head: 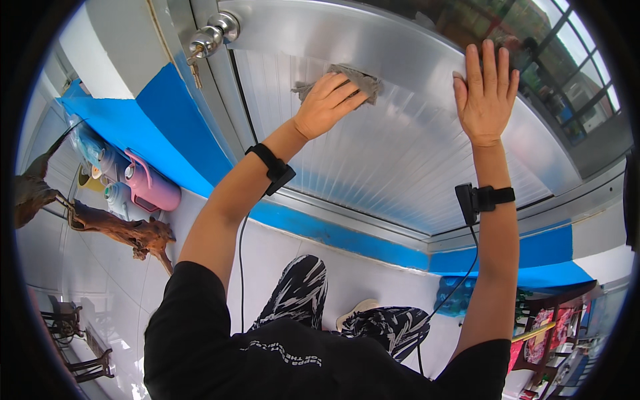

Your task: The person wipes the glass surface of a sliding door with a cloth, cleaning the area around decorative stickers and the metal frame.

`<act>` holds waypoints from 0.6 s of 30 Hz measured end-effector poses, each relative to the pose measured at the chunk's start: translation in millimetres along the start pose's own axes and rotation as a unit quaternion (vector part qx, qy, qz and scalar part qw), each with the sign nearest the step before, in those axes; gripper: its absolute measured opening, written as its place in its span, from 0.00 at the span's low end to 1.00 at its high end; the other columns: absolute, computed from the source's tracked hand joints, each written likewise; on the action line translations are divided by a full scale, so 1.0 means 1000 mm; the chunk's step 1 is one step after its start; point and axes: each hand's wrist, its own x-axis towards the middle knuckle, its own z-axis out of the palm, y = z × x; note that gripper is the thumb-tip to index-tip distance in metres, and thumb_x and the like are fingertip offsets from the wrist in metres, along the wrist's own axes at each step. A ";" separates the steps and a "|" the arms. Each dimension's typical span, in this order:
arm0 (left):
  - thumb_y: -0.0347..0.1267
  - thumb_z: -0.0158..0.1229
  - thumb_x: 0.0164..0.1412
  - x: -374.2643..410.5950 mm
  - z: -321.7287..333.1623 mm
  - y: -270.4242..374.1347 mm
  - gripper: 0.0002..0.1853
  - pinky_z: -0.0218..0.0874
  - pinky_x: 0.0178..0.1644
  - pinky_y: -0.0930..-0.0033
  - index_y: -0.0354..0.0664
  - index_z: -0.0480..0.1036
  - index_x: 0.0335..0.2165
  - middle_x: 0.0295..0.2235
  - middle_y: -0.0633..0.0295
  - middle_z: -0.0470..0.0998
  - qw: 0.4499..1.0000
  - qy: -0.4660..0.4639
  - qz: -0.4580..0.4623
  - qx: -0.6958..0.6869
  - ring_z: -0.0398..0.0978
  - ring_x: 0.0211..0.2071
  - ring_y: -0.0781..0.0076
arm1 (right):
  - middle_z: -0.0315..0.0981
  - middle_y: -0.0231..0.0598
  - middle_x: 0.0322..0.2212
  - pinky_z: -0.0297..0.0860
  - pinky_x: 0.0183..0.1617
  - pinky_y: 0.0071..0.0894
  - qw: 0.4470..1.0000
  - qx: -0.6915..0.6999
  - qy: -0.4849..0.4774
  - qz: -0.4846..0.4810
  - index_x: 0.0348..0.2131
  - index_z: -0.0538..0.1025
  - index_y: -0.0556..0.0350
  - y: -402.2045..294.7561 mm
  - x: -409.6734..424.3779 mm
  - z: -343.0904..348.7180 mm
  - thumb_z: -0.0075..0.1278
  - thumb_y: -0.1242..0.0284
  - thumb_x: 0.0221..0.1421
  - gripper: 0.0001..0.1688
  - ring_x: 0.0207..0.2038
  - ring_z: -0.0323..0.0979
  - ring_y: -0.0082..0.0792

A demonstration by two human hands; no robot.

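Note:
A grey cloth [369,84] lies bunched under my left hand [330,102], pressed against the ribbed metal panel [350,155] of a door. Part of the cloth sticks out past the fingers on both sides. My right hand [485,100] rests flat with fingers spread, on the metal rail [400,47] and over the edge of the dark glass pane [545,65]. Nothing is held in it. A round metal doorknob [215,35] with keys [196,75] hanging from its lock sits left of my left hand.
Thermal jugs, one of them pink [155,185], stand on the tiled floor at left. Nearby is a piece of gnarled driftwood [120,225]. A blue-painted wall [175,125] borders the door frame. At right, a dark wooden rack [550,330] holds red items. Cables hang from my wrist straps.

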 end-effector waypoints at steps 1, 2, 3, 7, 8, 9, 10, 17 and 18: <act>0.21 0.56 0.42 -0.009 0.007 0.000 0.20 0.60 0.44 0.60 0.43 0.73 0.39 0.39 0.62 0.71 1.000 0.002 0.011 0.008 0.66 0.43 0.62 | 0.55 0.29 0.58 0.51 0.58 0.48 1.000 0.001 0.008 -0.001 0.55 0.65 0.36 -0.001 -0.001 0.003 0.42 0.58 0.56 0.27 0.58 0.54 0.39; 0.21 0.57 0.40 -0.018 0.014 0.003 0.20 0.59 0.43 0.58 0.43 0.73 0.38 0.37 0.62 0.71 1.000 0.008 -0.012 -0.003 0.66 0.43 0.61 | 0.56 0.29 0.57 0.52 0.58 0.48 1.000 0.002 0.016 -0.002 0.55 0.65 0.36 -0.002 0.001 0.006 0.43 0.58 0.56 0.27 0.58 0.54 0.39; 0.21 0.56 0.40 -0.023 0.018 0.004 0.21 0.59 0.42 0.57 0.42 0.72 0.39 0.39 0.61 0.71 1.000 0.006 -0.004 -0.012 0.66 0.42 0.60 | 0.56 0.28 0.57 0.52 0.57 0.48 1.000 -0.003 0.019 0.000 0.55 0.65 0.36 -0.001 0.000 0.006 0.43 0.58 0.56 0.27 0.58 0.55 0.38; 0.22 0.54 0.42 -0.045 0.029 0.011 0.19 0.58 0.41 0.61 0.42 0.72 0.38 0.38 0.61 0.71 0.998 -0.034 0.028 -0.041 0.67 0.40 0.61 | 0.57 0.30 0.57 0.48 0.60 0.46 0.999 0.019 0.049 -0.012 0.54 0.66 0.38 0.000 -0.002 0.007 0.41 0.59 0.57 0.25 0.60 0.53 0.39; 0.23 0.53 0.43 -0.052 0.032 0.014 0.17 0.58 0.42 0.63 0.43 0.73 0.37 0.35 0.62 0.71 0.997 -0.052 0.038 -0.047 0.67 0.39 0.64 | 0.57 0.30 0.56 0.48 0.60 0.46 0.998 0.024 0.051 -0.012 0.54 0.66 0.38 0.001 -0.005 0.007 0.41 0.59 0.57 0.25 0.60 0.53 0.39; 0.24 0.52 0.44 -0.064 0.035 0.017 0.16 0.58 0.42 0.64 0.43 0.73 0.37 0.36 0.62 0.71 0.994 -0.090 0.036 -0.059 0.67 0.39 0.64 | 0.58 0.30 0.56 0.48 0.60 0.46 0.998 0.029 0.056 -0.014 0.54 0.66 0.38 0.002 -0.005 0.007 0.41 0.59 0.57 0.25 0.60 0.53 0.39; 0.25 0.51 0.46 -0.083 0.040 0.022 0.15 0.58 0.42 0.65 0.44 0.73 0.36 0.36 0.62 0.71 0.989 -0.127 0.036 -0.068 0.67 0.38 0.65 | 0.58 0.30 0.56 0.48 0.60 0.47 0.997 0.035 0.065 -0.016 0.54 0.67 0.38 0.002 -0.004 0.007 0.41 0.59 0.57 0.25 0.59 0.53 0.39; 0.30 0.50 0.52 -0.171 0.042 0.031 0.15 0.53 0.52 0.74 0.50 0.71 0.40 0.40 0.72 0.72 0.939 -0.301 0.159 -0.055 0.65 0.45 0.75 | 0.58 0.30 0.56 0.51 0.58 0.48 0.999 0.014 0.048 0.000 0.53 0.67 0.40 -0.002 0.000 0.007 0.42 0.59 0.56 0.25 0.59 0.55 0.39; 0.30 0.52 0.51 -0.170 0.037 0.027 0.14 0.53 0.53 0.74 0.52 0.72 0.39 0.39 0.72 0.72 0.941 -0.282 0.170 -0.075 0.65 0.46 0.76 | 0.58 0.29 0.56 0.52 0.57 0.48 0.999 0.007 0.040 0.006 0.53 0.66 0.38 0.000 -0.002 0.008 0.43 0.59 0.56 0.25 0.58 0.55 0.38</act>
